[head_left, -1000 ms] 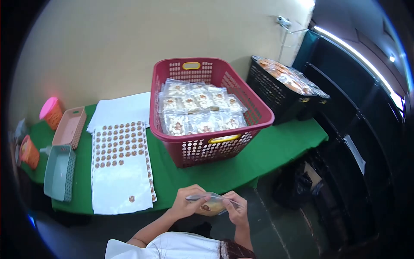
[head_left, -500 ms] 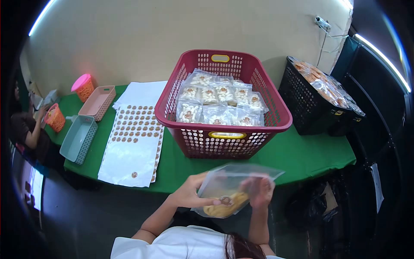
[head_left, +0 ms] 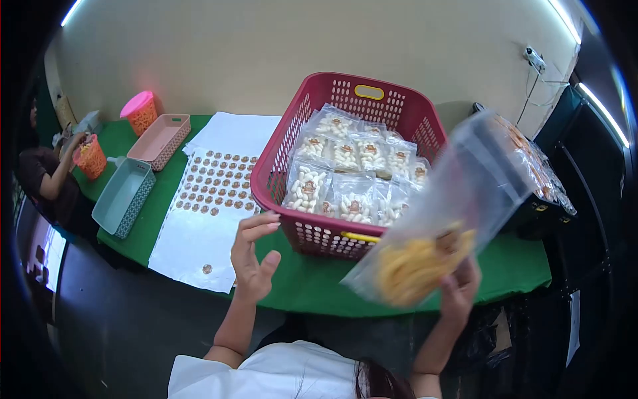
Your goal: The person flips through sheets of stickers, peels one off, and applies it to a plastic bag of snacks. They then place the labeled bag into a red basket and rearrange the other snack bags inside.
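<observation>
My right hand (head_left: 460, 286) grips the lower right part of a clear bag (head_left: 465, 193), raised and tilted in front of the maroon basket. Yellow food pieces (head_left: 412, 269) lie at its bottom, beside a round brown sticker (head_left: 446, 242). Nothing is in my left hand (head_left: 254, 261), which is raised with fingers apart near the basket's front left corner. Several bags of white pieces (head_left: 345, 154) with brown stickers fill the maroon basket (head_left: 325, 234). To the left lies a sheet of round stickers (head_left: 216, 183).
On the green table (head_left: 325, 282) stand a teal basket (head_left: 124, 198), a pink basket (head_left: 161, 141) and two orange containers (head_left: 141, 120) (head_left: 90, 158). A black crate (head_left: 541, 209) of orange-filled bags is at right. A co-worker (head_left: 50, 173) stands at far left.
My left hand has let go of the bag and moved left. The bag, now in my right hand alone, has moved up and right. The camera view has shifted slightly.
</observation>
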The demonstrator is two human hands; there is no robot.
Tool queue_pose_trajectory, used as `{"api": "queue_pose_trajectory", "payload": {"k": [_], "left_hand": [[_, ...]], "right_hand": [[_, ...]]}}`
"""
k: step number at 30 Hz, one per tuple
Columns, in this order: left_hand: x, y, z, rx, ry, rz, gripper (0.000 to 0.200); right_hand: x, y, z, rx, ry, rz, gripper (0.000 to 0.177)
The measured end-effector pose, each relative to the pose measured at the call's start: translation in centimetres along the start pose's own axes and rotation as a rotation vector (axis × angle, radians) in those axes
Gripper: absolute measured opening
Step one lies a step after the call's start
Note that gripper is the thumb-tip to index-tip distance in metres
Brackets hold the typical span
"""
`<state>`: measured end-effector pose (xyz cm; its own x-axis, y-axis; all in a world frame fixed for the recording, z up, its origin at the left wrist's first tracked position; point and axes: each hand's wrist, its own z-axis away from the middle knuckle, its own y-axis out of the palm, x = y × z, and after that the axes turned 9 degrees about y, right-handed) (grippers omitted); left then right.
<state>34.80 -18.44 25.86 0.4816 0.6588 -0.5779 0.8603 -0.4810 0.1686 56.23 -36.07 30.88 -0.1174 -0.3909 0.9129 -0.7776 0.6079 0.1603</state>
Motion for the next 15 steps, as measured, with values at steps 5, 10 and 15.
{"api": "queue_pose_trajectory", "payload": {"k": [5,10,15], "left_hand": [[3.7,-1.3,-3.1,0.111,0.154,-0.542,0.024],[7.3,-2.1,-2.3,0.129,0.204,-0.608,0.035],[8.9,-2.1,-1.6,0.033,0.301,-0.606,0.038]], "right_hand": [[2.5,1.0,-11.0,0.092,0.061,0.101,0.046],[-0.6,5.4,-20.6,0.245,0.516,-0.186,0.036],[-5.0,7.1,-21.2,0.289,0.697,0.253,0.034]]}}
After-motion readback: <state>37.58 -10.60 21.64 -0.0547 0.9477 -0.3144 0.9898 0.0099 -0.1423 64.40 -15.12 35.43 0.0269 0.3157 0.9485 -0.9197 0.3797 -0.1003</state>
